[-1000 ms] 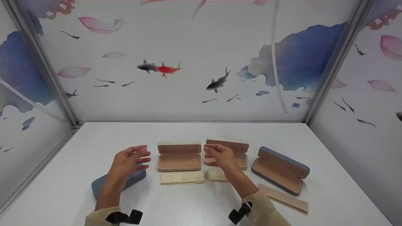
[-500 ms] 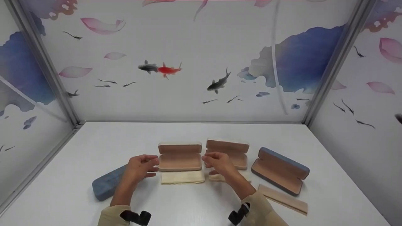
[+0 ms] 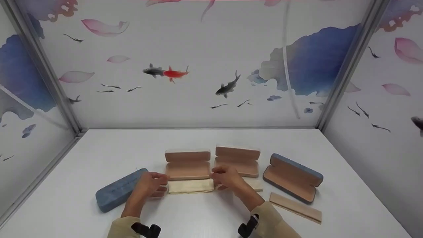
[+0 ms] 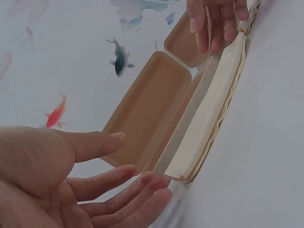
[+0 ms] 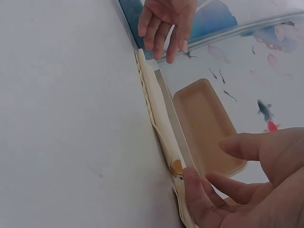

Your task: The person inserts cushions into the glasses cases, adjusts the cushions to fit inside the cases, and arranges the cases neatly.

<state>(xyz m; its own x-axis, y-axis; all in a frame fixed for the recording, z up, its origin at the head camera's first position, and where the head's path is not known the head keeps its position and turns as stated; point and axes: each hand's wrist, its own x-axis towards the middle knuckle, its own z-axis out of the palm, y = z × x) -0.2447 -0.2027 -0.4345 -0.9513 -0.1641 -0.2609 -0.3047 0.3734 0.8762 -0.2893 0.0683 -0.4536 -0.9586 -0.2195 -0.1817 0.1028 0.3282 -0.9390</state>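
At both ends of folded cream cloth (image 3: 191,186): wide grips, nothing held

Cloth lies flat, just in front of L open pale case (image 3: 187,170). L hand (image 3: 151,184) is by its L end, R hand (image 3: 228,178) by its R; thumbs well apart from fingers. Can't tell if R fingertips touch it. Prob. best: fingertips under both ends, thumbs on top, pinch all layers evenly b/c near edges look loose; keep R fingers clear of 2nd cloth (image 3: 254,185), partly hidden behind R hand.
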